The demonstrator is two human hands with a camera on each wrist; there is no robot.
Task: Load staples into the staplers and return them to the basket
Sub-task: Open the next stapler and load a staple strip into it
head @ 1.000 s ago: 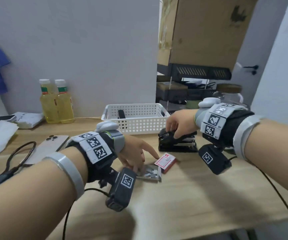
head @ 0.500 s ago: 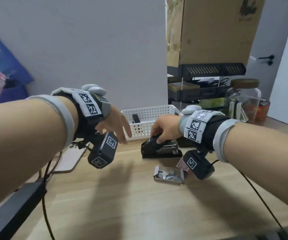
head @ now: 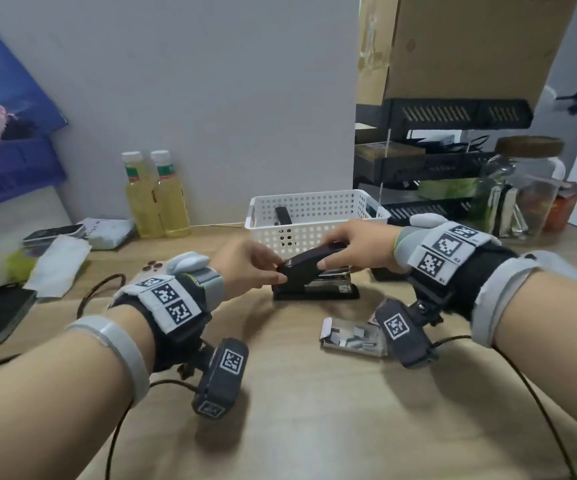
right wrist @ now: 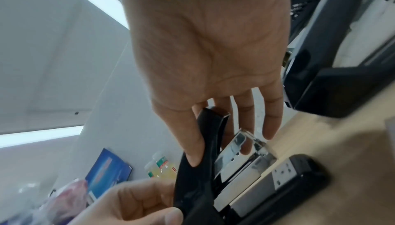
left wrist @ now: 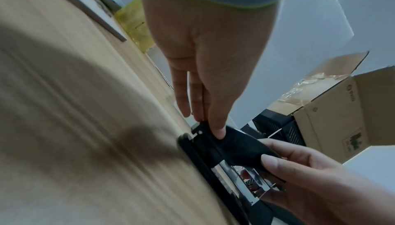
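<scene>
A black stapler stands on the wooden table in front of the white basket. Its top cover is tilted up and the shiny metal magazine shows beneath. My left hand pinches the stapler's rear hinge end. My right hand grips the raised front of the cover between thumb and fingers. A second black stapler lies in the basket. An open box of staples lies on the table just in front of the stapler, partly behind my right wrist camera.
Two yellow bottles stand left of the basket. A phone and cables lie near my left wrist. A black shelf rack, a glass jar and a cardboard box fill the back right.
My left hand left the staple box, rose, and now pinches the stapler's rear. My right hand stayed on the stapler, whose cover now stands tilted up.
</scene>
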